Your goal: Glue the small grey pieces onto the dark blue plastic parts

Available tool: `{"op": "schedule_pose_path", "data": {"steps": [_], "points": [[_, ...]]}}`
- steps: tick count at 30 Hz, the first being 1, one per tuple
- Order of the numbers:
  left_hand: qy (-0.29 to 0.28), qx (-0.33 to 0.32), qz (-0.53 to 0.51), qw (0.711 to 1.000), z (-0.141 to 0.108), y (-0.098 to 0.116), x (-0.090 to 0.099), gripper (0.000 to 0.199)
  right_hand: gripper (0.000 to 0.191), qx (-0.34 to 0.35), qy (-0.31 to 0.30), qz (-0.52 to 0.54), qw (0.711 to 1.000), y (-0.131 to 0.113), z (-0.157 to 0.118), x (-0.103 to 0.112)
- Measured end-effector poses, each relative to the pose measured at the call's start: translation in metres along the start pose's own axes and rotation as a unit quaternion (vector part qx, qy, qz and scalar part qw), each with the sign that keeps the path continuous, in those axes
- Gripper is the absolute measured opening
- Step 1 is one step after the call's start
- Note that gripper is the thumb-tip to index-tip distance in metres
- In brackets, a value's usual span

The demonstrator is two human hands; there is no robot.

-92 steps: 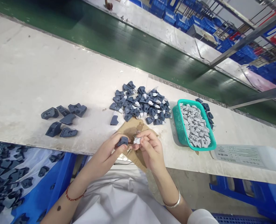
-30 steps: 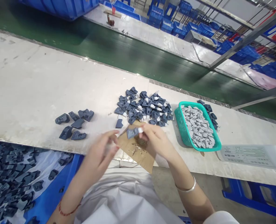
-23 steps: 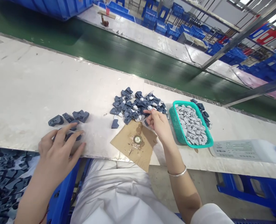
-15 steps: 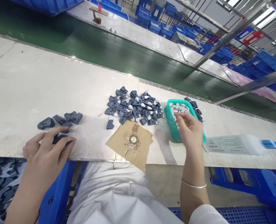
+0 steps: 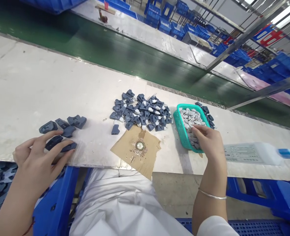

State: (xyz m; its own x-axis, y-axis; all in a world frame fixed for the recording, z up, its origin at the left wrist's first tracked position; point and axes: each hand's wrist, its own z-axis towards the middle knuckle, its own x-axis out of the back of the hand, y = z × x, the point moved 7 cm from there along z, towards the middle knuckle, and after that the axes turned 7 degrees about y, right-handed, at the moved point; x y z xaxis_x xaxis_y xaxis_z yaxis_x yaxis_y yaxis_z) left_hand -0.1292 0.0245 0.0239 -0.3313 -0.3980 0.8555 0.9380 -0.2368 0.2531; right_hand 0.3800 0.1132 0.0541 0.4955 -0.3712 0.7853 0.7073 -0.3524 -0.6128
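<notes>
My left hand [image 5: 40, 152] is at the table's left front, its thumb and index finger closed on a dark blue plastic part [image 5: 69, 147]. Another dark part [image 5: 53, 143] lies under its fingers, with several more [image 5: 76, 121] just beyond. Over the green basket [image 5: 183, 135], my right hand [image 5: 208, 139] pinches what looks like a small whitish piece, mostly hidden by the fingertips. Similar pale pieces [image 5: 190, 115] fill the basket. Between the hands is a heap of dark blue parts [image 5: 142, 111], many with white pieces attached. A small round cap [image 5: 140, 145] rests on wet brown paper [image 5: 125, 149].
A white plastic bottle [image 5: 255, 153] with a blue nozzle lies on its side at right. More dark parts [image 5: 207, 113] sit behind the basket. A green conveyor belt [image 5: 105, 47] runs beyond the table. A blue crate [image 5: 58, 193] stands below the left edge.
My right hand has moved right and slightly down over the basket, uncovering more pale pieces. My left hand has shifted a little left, with a dark part still at its fingertips.
</notes>
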Motion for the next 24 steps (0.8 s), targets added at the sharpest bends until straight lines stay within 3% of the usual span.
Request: {"op": "schedule_pose_path", "data": {"steps": [4,8,10,12,14,16,19,24], "points": [[0.043,0.035,-0.03,0.998,0.003,0.008,0.006,0.014,0.035,-0.035,-0.04,0.26,0.964,-0.007,-0.02,-0.005],[0.091,0.092,-0.153,0.98,0.004,0.037,0.009,0.019,0.028,-0.021,-0.142,0.369,0.918,-0.037,-0.047,-0.024],[0.059,0.183,-0.282,0.94,0.003,0.048,-0.004,0.019,0.029,-0.032,-0.189,0.397,0.898,-0.05,-0.06,-0.036],[0.012,0.269,-0.417,0.868,0.0,0.063,-0.023,0.025,0.036,-0.062,-0.225,0.421,0.877,-0.058,-0.072,-0.05],[-0.042,0.306,-0.526,0.793,0.0,0.081,-0.041,0.028,0.038,-0.095,-0.254,0.441,0.856,-0.062,-0.082,-0.064],[-0.093,0.31,-0.59,0.739,0.002,0.098,-0.056,0.025,0.035,-0.116,-0.271,0.456,0.84,-0.064,-0.089,-0.077],[-0.145,0.297,-0.631,0.702,0.005,0.114,-0.069,0.02,0.033,-0.124,-0.286,0.459,0.832,-0.066,-0.098,-0.091],[-0.195,0.274,-0.63,0.699,0.012,0.129,-0.078,0.019,0.033,-0.11,-0.286,0.451,0.839,-0.068,-0.106,-0.102]]}}
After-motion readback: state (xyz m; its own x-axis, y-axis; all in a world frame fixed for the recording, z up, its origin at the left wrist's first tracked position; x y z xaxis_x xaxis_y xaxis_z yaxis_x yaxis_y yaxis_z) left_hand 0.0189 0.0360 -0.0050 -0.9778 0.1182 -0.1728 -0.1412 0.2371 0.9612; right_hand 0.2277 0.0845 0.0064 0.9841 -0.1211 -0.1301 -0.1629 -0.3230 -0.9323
